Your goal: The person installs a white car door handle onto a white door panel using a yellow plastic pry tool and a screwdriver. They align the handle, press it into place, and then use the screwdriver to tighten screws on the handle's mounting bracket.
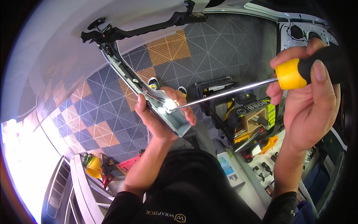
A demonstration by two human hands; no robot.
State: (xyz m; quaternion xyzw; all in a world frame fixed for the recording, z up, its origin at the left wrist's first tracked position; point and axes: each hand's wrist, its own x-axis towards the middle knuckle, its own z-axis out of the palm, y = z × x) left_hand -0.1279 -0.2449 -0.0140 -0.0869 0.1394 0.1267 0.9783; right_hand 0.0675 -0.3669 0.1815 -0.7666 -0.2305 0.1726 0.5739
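Note:
My left hand is wrapped round the near end of a long, light grey trim piece, thumb on one side and fingers on the other. Thin wires run along the trim's open inner side, and a bright glare lies near its end. A black bracket-like strip meets the trim's far end; how they are joined cannot be made out. In my right hand is a screwdriver with a yellow and black handle. Its long metal shaft points left, and the tip reaches the trim's inner side, between my left thumb and fingers.
Dark grey and tan floor tiles lie below. An open tool bag stands right of centre, with a tan box of tools. Small bottles fill a tray at lower right. A large pale panel curves along the left. A yellow cup stands lower left.

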